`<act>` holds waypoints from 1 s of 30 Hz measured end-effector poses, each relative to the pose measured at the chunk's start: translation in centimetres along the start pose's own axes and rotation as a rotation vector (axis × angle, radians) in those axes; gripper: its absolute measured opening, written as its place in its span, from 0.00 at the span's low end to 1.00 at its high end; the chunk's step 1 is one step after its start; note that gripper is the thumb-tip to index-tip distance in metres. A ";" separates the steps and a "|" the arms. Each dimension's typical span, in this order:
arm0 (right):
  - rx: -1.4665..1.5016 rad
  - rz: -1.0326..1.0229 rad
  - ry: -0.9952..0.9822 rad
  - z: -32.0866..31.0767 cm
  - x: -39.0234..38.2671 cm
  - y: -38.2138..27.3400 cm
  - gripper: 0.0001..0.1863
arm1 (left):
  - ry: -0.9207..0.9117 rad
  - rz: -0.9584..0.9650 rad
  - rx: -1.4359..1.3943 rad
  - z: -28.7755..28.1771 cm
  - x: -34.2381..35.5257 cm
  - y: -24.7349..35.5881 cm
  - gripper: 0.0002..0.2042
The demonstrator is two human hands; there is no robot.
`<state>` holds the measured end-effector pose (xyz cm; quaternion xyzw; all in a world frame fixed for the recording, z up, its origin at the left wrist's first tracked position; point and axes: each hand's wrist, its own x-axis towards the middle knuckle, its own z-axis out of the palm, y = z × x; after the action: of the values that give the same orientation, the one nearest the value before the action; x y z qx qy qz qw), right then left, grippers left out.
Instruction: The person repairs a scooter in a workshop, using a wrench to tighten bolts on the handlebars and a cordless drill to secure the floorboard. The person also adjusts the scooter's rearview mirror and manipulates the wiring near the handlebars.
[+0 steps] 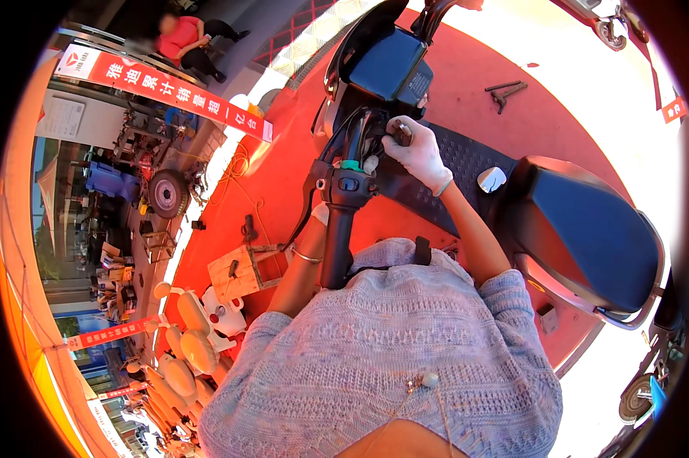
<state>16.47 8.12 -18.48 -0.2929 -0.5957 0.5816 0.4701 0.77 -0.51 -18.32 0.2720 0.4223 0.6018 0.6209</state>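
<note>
My right hand [414, 153], in a white glove, is pinched on a small dark metal piece [401, 133] beside the scooter's handlebar stem and cables. My left hand [321, 214], also gloved, is mostly hidden behind the black handlebar grip [337, 244], so its fingers cannot be made out. The grip carries a switch housing [347, 185] and brake lever, with a green band near the stem. The dark front panel [386, 65] is above my hands. The black footboard [443, 137] lies to the right, with a small mirror-like piece [491, 179] by the blue-black seat [588, 237].
A wooden stool [245, 282] with a tool stands left, near hoses and cream scooters [199, 343]. Two dark tools [505, 95] lie on the red mat [535, 107]. A seated person [184, 46], banners, a loose wheel [169, 195] and clutter line the shopfront.
</note>
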 end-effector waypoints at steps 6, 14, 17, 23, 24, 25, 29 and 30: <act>-0.045 0.093 -0.176 -1.2 0.2 0.0 0.10 | 0.000 -0.008 -0.024 0.1 0.5 -0.1 0.15; 0.107 0.113 -0.161 -0.9 0.2 0.5 0.09 | 0.010 -0.010 -0.026 0.4 0.1 0.4 0.15; 0.157 0.142 -0.227 -2.0 0.9 0.4 0.09 | 0.001 -0.016 -0.037 0.4 0.8 0.2 0.15; 0.328 0.341 -0.327 -3.0 1.7 -0.1 0.08 | 0.017 0.020 -0.024 1.6 2.0 -0.1 0.15; 0.378 0.342 -0.350 -3.0 1.5 0.7 0.08 | 0.016 0.031 -0.018 2.1 2.3 -0.2 0.15; 0.428 0.343 -0.372 -3.3 1.3 1.5 0.08 | 0.021 0.036 -0.015 2.5 2.6 -0.3 0.15; 0.274 0.231 -0.221 -1.6 -0.6 -0.8 0.08 | 0.054 0.039 0.001 2.6 2.7 0.0 0.14; 0.188 0.174 -0.159 -1.2 -0.8 -1.4 0.09 | 0.063 0.031 0.005 2.4 2.5 0.0 0.14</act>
<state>18.17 7.70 -17.50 -0.2511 -0.5462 0.6950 0.3945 2.59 2.34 -17.61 0.2607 0.4389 0.6186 0.5973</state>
